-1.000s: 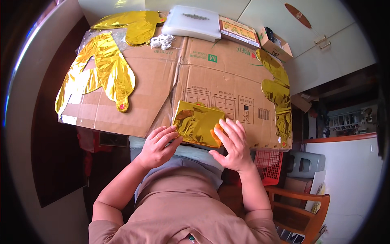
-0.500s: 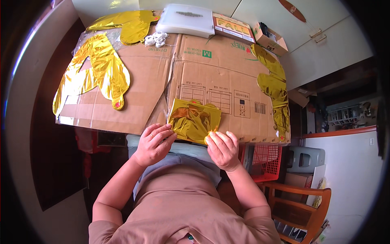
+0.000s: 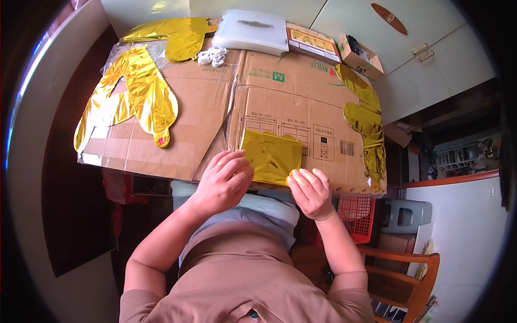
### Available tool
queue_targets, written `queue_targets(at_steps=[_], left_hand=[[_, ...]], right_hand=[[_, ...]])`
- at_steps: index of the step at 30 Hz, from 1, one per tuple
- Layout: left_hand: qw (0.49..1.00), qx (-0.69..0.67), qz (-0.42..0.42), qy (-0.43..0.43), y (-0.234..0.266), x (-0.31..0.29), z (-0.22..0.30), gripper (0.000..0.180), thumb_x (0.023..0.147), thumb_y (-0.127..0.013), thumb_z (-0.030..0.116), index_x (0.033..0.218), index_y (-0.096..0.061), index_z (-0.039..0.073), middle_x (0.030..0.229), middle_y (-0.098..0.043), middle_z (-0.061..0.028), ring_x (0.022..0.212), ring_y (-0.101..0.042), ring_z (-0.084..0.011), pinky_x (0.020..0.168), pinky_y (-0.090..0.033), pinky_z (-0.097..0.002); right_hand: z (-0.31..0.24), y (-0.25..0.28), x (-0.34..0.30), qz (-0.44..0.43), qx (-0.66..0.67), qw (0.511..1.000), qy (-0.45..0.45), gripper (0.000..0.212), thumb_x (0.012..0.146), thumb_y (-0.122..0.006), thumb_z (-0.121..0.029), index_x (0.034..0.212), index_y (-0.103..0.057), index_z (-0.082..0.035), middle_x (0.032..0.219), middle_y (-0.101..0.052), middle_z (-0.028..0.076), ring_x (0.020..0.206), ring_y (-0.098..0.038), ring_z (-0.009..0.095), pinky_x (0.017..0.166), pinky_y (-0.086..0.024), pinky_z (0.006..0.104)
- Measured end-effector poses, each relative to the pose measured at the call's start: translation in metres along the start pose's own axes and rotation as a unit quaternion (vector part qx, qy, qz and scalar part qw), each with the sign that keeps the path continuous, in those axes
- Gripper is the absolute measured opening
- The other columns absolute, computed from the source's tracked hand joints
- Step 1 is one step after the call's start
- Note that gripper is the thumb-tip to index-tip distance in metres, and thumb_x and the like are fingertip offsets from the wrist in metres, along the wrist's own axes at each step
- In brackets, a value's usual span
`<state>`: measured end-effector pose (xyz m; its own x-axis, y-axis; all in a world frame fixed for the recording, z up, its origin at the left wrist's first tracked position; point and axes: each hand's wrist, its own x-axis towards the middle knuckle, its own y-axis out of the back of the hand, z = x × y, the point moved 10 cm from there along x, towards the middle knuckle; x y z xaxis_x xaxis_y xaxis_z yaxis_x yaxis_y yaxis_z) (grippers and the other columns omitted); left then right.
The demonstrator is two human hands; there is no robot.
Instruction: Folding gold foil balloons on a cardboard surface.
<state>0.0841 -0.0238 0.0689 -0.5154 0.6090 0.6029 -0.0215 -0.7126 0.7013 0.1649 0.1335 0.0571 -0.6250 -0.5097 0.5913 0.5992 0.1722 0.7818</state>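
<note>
A folded gold foil balloon (image 3: 273, 157) lies near the front edge of the cardboard, its upper surface mostly smooth. My right hand (image 3: 312, 195) pinches its near right corner between thumb and fingers. At the near left side, my left hand (image 3: 225, 178) has its fingers curled together on the foil's edge; the fingertips are partly hidden. Flat and unfolded, another gold foil balloon (image 3: 153, 102) lies on the left. A third gold foil balloon (image 3: 366, 116) rests along the right edge of the cardboard.
Flattened cardboard (image 3: 210, 102) covers the work surface. Along its back are another gold foil balloon (image 3: 186, 46), white ribbon rolls (image 3: 212, 56), a translucent plastic case (image 3: 250, 33), a flat printed box (image 3: 312, 42) and a small open carton (image 3: 361, 58). A wooden chair (image 3: 428, 280) stands at right.
The folded balloon looks flatter and smoother, with fewer creases. Both hands have shifted slightly right relative to the cardboard, and the left hand is higher at the foil's left edge. The whole view has shifted slightly.
</note>
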Motion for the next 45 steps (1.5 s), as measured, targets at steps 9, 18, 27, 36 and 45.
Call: queue_targets(at_steps=[9,18,27,36,45], left_hand=[[0.989,0.057,-0.116,0.077,-0.074,0.034,-0.02,0.073,0.089,-0.068,0.037,0.147,-0.045,-0.001,0.159,-0.037,-0.02,0.15,-0.029,-0.039,0.122,-0.023,-0.0502],[0.981,0.102,-0.137,0.096,-0.083,0.029,-0.024,0.073,0.093,-0.062,0.045,0.149,-0.044,0.002,0.16,-0.035,-0.0201,0.151,-0.027,-0.0381,0.123,-0.018,-0.0513],[0.984,0.1,-0.123,0.08,-0.083,0.029,-0.025,0.071,0.094,-0.06,0.045,0.148,-0.045,0.002,0.16,-0.035,-0.021,0.15,-0.029,-0.0377,0.123,-0.018,-0.0515],[0.985,0.096,-0.112,0.086,-0.081,0.027,-0.025,0.075,0.096,-0.057,0.048,0.15,-0.041,-0.001,0.16,-0.03,-0.0259,0.151,-0.028,-0.0386,0.123,-0.018,-0.0516],[0.977,0.116,-0.141,0.114,-0.084,0.025,-0.033,0.088,0.096,-0.052,0.058,0.153,-0.033,-0.005,0.161,-0.026,-0.0294,0.152,-0.023,-0.0411,0.124,-0.013,-0.0527]], right_hand=[[0.025,-0.003,0.005,-0.048,0.067,0.996,0.037,0.022,0.086,-0.067,-0.012,0.107,-0.071,-0.004,0.112,-0.071,0.01,0.108,-0.066,0.025,0.096,-0.051,0.0417],[0.072,-0.004,0.02,-0.07,0.288,0.94,-0.171,0.023,0.082,-0.074,-0.011,0.104,-0.073,-0.004,0.104,-0.073,0.012,0.099,-0.07,0.029,0.09,-0.052,0.0412],[0.064,-0.058,0.039,-0.119,0.114,0.948,-0.272,0.057,0.098,-0.058,-0.027,0.146,-0.046,0.001,0.153,-0.043,0.023,0.142,-0.04,0.04,0.118,-0.026,0.0545],[0.057,-0.084,0.017,-0.215,0.061,0.921,-0.318,0.071,0.099,-0.055,-0.038,0.153,-0.033,0.004,0.162,-0.029,0.024,0.15,-0.027,0.039,0.122,-0.011,0.0596],[0.058,-0.085,0.01,-0.225,0.05,0.912,-0.34,0.077,0.099,-0.053,-0.041,0.156,-0.027,0.005,0.163,-0.024,0.026,0.153,-0.021,0.039,0.123,-0.007,0.0591]])
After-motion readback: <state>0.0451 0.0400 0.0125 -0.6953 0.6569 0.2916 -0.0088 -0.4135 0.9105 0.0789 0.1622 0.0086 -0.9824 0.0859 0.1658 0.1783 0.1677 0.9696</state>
